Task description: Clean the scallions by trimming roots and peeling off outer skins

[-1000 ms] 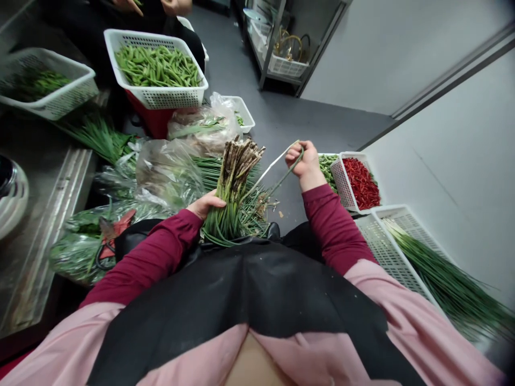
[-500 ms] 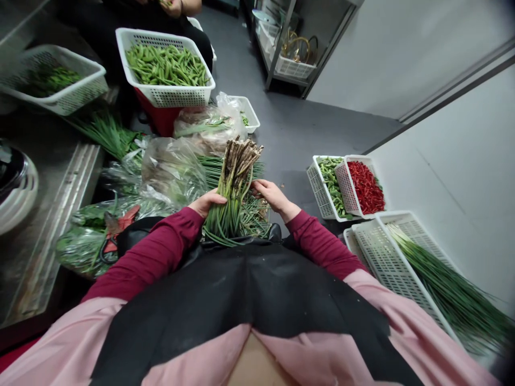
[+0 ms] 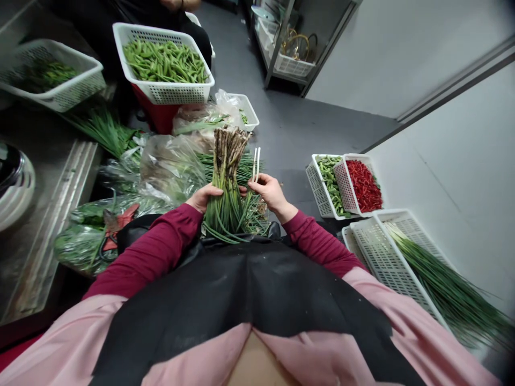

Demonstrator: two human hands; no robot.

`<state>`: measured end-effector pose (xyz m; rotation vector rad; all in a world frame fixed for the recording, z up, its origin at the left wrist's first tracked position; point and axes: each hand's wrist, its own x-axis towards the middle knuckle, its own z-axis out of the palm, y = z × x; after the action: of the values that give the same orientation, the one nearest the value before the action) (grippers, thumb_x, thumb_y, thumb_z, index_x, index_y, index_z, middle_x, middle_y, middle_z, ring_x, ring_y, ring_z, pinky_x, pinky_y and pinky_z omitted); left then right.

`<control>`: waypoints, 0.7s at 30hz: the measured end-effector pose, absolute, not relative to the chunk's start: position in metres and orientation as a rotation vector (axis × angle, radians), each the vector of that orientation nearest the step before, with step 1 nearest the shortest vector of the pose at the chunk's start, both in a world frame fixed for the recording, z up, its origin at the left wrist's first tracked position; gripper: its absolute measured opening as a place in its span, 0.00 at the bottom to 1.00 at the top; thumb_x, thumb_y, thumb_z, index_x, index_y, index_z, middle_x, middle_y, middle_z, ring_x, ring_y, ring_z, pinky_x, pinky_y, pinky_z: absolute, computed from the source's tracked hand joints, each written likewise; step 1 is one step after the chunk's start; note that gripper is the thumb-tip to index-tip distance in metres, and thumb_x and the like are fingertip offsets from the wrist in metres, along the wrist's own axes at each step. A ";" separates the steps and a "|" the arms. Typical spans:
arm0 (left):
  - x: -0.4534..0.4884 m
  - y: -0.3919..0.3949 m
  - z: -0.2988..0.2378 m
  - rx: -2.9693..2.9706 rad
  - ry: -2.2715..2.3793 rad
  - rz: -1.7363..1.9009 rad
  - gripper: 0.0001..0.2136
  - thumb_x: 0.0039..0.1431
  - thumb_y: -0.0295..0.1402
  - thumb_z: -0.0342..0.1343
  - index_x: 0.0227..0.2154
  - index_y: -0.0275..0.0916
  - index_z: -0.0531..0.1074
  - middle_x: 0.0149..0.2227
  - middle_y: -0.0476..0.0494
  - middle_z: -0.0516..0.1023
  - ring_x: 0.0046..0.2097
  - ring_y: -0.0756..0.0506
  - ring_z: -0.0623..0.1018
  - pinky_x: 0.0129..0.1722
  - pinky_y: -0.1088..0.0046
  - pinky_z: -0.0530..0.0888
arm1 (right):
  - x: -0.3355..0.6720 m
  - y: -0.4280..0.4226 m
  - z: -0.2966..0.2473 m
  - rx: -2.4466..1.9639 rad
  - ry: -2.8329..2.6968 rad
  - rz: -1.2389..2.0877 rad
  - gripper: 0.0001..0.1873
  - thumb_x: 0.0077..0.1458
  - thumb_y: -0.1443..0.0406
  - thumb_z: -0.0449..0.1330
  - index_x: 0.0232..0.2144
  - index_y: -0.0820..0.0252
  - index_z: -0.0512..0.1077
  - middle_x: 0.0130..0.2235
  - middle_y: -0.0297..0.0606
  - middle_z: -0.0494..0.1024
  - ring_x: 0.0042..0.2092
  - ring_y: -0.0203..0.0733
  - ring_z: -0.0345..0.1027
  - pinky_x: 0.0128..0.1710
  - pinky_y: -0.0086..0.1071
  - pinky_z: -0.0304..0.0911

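Observation:
My left hand (image 3: pixel 206 197) is closed around a thick bunch of spring onions (image 3: pixel 227 171), thumb across the front. The brown, dirty root ends point up and away, and the green leaves hang over my lap. Just right of the bunch, my right hand (image 3: pixel 270 193) pinches a few thin spring onions with clean white ends (image 3: pixel 256 163) between thumb and fingers. Their green parts run down beside the bunch. Beneath my hands lie more long green leaves and scattered trimmings (image 3: pixel 257 214).
Plastic bags of greens (image 3: pixel 171 166) and red-handled scissors (image 3: pixel 120 228) lie left. A basket of green pods (image 3: pixel 163 92) stands ahead, near another person. At right are baskets of green peppers (image 3: pixel 316 185), red chillies (image 3: pixel 349 187) and long spring onions (image 3: pixel 418 257). A metal shelf (image 3: pixel 277 48) stands beyond.
White-ended spring onions now stand up from my right hand, where none showed before. The bunch in my left hand has shifted slightly left. The other person's hand has moved higher, partly out of view.

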<state>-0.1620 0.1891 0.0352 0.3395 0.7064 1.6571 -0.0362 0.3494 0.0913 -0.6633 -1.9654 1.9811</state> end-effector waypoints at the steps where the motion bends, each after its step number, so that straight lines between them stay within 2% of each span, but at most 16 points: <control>1: -0.161 0.189 0.035 0.331 0.718 1.656 0.29 0.36 0.29 0.59 0.47 0.27 0.73 0.41 0.30 0.80 0.46 0.30 0.78 0.48 0.51 0.74 | -0.038 0.346 0.091 -0.647 -1.976 1.944 0.14 0.39 0.59 0.67 0.26 0.64 0.72 0.26 0.32 0.73 0.29 0.32 0.65 0.33 0.29 0.62; 4: -0.158 0.189 0.032 0.326 0.751 1.647 0.29 0.36 0.28 0.60 0.48 0.28 0.72 0.40 0.32 0.80 0.45 0.30 0.78 0.49 0.52 0.74 | -0.045 0.337 0.087 -0.640 -1.983 1.885 0.15 0.40 0.58 0.67 0.27 0.63 0.72 0.28 0.34 0.75 0.31 0.35 0.68 0.36 0.31 0.63; 13: -0.158 0.188 0.033 0.322 0.772 1.680 0.28 0.39 0.28 0.59 0.49 0.28 0.72 0.41 0.33 0.80 0.45 0.32 0.78 0.49 0.53 0.74 | -0.043 0.337 0.086 -0.659 -2.158 1.590 0.12 0.44 0.58 0.64 0.26 0.62 0.71 0.26 0.33 0.75 0.28 0.34 0.65 0.32 0.30 0.62; 21: -0.156 0.184 0.035 0.361 0.733 1.660 0.28 0.37 0.28 0.59 0.47 0.28 0.73 0.42 0.32 0.80 0.46 0.31 0.78 0.48 0.53 0.74 | -0.048 0.336 0.085 -0.675 -1.989 1.913 0.13 0.42 0.60 0.66 0.27 0.63 0.71 0.25 0.32 0.73 0.26 0.32 0.65 0.29 0.28 0.62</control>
<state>-0.1565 0.1840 0.0351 0.3608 0.7330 1.6602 -0.0476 0.3355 0.0850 -0.6754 -1.9893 1.9126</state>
